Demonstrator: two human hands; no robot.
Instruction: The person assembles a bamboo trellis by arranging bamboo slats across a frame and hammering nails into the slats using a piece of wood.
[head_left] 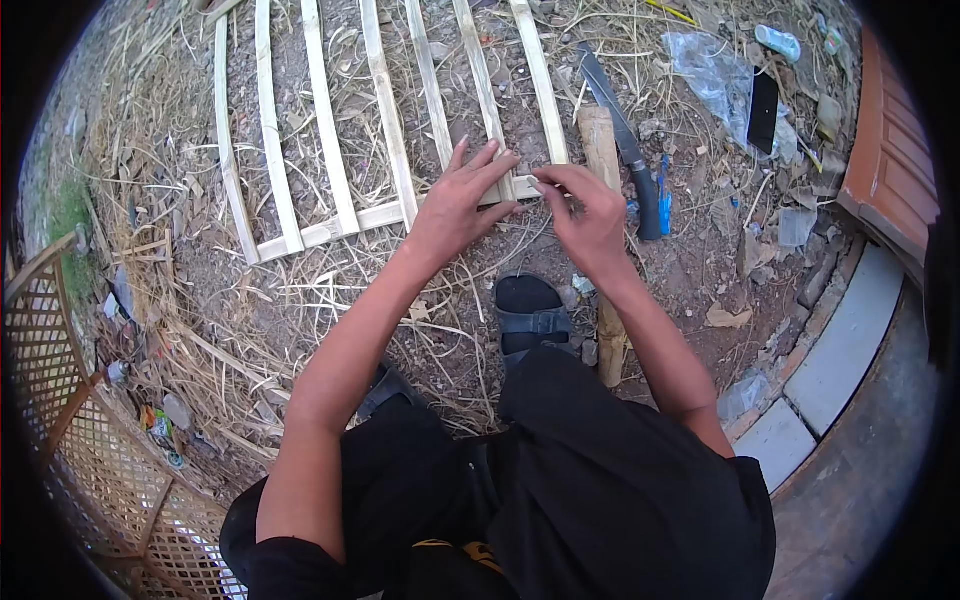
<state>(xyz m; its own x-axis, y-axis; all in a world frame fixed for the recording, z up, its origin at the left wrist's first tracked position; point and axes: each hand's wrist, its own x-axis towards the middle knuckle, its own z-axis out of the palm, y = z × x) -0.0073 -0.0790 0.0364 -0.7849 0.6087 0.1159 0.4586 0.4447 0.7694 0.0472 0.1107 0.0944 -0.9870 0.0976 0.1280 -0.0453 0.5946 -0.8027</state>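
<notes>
A frame of pale bamboo strips lies on the ground, with several long slats [383,95] side by side across one crosspiece [325,232]. My left hand [462,200] rests over the crosspiece, fingers spread. Its fingertips touch a slat [480,75], and the thumb lies along the near side. Beside it, my right hand [590,215] is closed in a pinch at the crosspiece's right end, close to the rightmost slat [540,85]. Whatever sits between thumb and index finger is too small to make out. Both hands partly hide the joints there.
A large knife [618,115] with a black handle lies right of the frame, by a wooden stick [600,145]. Farther right are a black phone [763,110] and clear plastic [700,70]. A lattice panel [85,440] stands at left; grey slabs [840,340] edge the right.
</notes>
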